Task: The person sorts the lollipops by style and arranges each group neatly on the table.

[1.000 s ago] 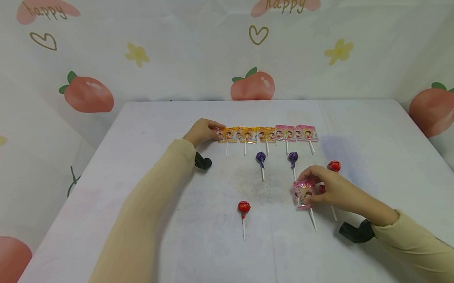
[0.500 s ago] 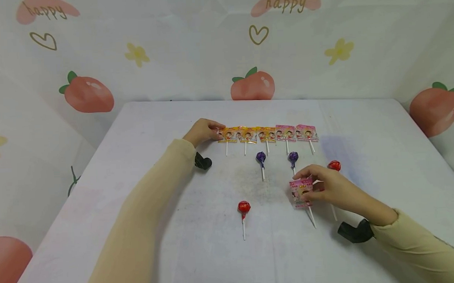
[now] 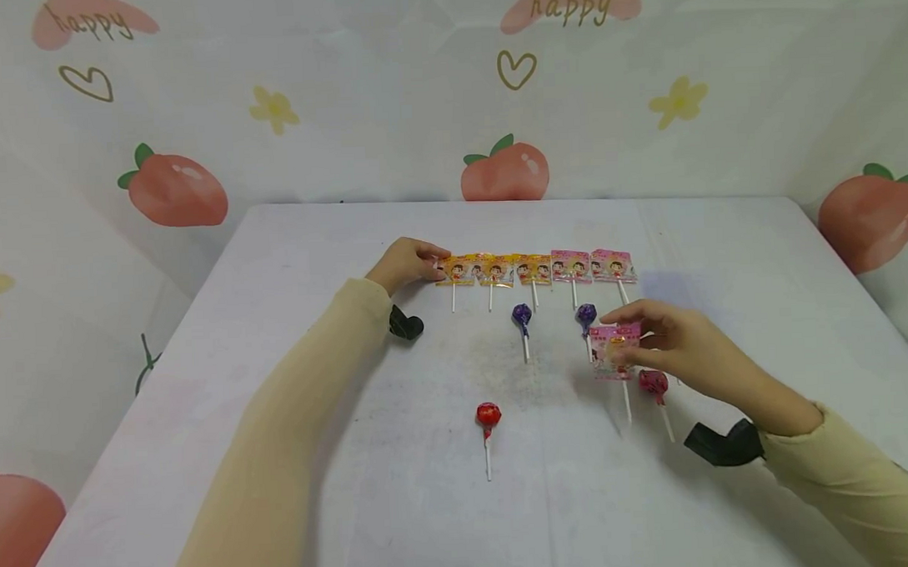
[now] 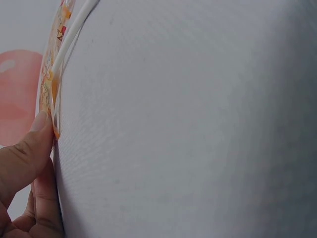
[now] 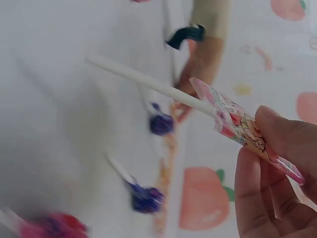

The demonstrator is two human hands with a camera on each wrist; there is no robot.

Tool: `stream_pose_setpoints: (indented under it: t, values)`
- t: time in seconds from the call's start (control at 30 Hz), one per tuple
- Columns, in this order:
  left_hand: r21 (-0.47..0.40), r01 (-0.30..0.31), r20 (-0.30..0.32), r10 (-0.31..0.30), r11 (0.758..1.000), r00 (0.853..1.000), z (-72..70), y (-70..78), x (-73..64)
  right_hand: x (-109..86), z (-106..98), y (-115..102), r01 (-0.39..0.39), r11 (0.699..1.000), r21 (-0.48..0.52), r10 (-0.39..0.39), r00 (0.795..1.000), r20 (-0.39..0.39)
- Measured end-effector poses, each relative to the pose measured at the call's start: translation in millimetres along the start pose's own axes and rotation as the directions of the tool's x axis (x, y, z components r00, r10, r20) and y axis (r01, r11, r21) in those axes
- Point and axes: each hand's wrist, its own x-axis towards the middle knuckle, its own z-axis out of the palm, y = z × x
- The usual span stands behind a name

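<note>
At the left end of a row of flat-wrapped lollipops, my left hand (image 3: 410, 264) pinches the edge of an orange-wrapped lollipop (image 3: 457, 271) between thumb and fingers. The thumb (image 4: 37, 134) lies on its wrapper in the left wrist view. My right hand (image 3: 677, 347) holds a pink-wrapped lollipop (image 3: 614, 340) by its wrapper, raised above the table, stick pointing down toward me. In the right wrist view its white stick (image 5: 148, 84) sticks out from the wrapper. Two purple round lollipops (image 3: 522, 316) lie below the row. A dark pink round lollipop (image 3: 653, 382) lies under the right hand.
Further along the row lie more orange lollipops (image 3: 496, 270) and two pink ones (image 3: 613, 266). A red round lollipop (image 3: 488, 414) lies nearer me on the white table (image 3: 402, 502). A printed backdrop (image 3: 387, 94) rises behind the far edge.
My right hand has lifted the pink-wrapped lollipop and moved it away from me toward the row, covering a red lollipop and uncovering the dark pink one. My left hand has stayed put.
</note>
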Motion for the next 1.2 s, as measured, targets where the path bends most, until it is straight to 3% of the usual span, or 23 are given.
stream_pose_setpoints:
  t: [0.27, 0.6, 0.9, 1.07, 1.2]
  values:
    - [0.002, 0.018, 0.001, -0.018, 1.000, 1.000, -0.5, 2.6, -2.4, 10.6, -33, -1, -0.009, 0.997, -0.082, -0.007, 0.982, -0.189]
    - [0.003, 0.019, -0.003, -0.019, 1.000, 1.000, -0.6, 3.9, -3.5, 33.1, -76, 10, -0.075, 0.997, 0.014, 0.075, 0.909, -0.409]
    - [-0.001, 0.019, 0.003, -0.019, 1.000, 1.000, -0.8, 4.3, -3.9, 58.8, -95, 52, -0.161, 0.968, 0.194, 0.226, 0.894, -0.388]
    - [0.002, -0.001, 0.000, 0.001, 1.000, 1.000, -0.7, 2.9, -3.9, 71.4, -95, 82, -0.213, 0.963, 0.164, 0.258, 0.901, -0.349]
    - [0.002, -0.020, -0.004, 0.020, 1.000, 1.000, -0.3, 1.4, -2.9, 80.0, -91, 102, -0.283, 0.949, 0.139, 0.310, 0.915, -0.257]
